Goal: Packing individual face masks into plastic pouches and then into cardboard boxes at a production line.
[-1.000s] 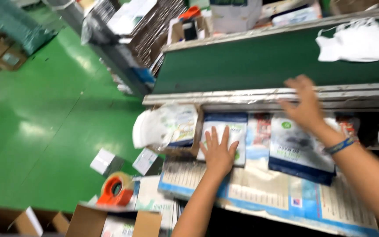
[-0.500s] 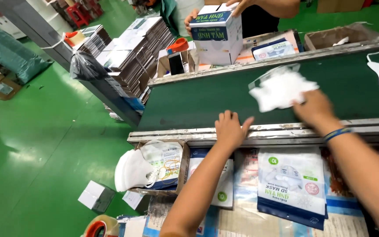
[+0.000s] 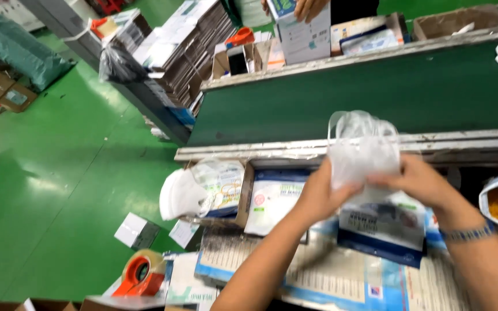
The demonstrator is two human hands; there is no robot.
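A long green belt [image 3: 376, 98] runs across the top. Below it, the worktop [image 3: 329, 276] holds flat printed bags [image 3: 272, 198] near its far edge. Small white boxes [image 3: 136, 230] sit on the green floor [image 3: 59, 190].

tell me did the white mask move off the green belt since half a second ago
Yes. The white mask lay on the green belt then; now both the left hand and right hand hold it nearer the person, over the belt's metal edge.
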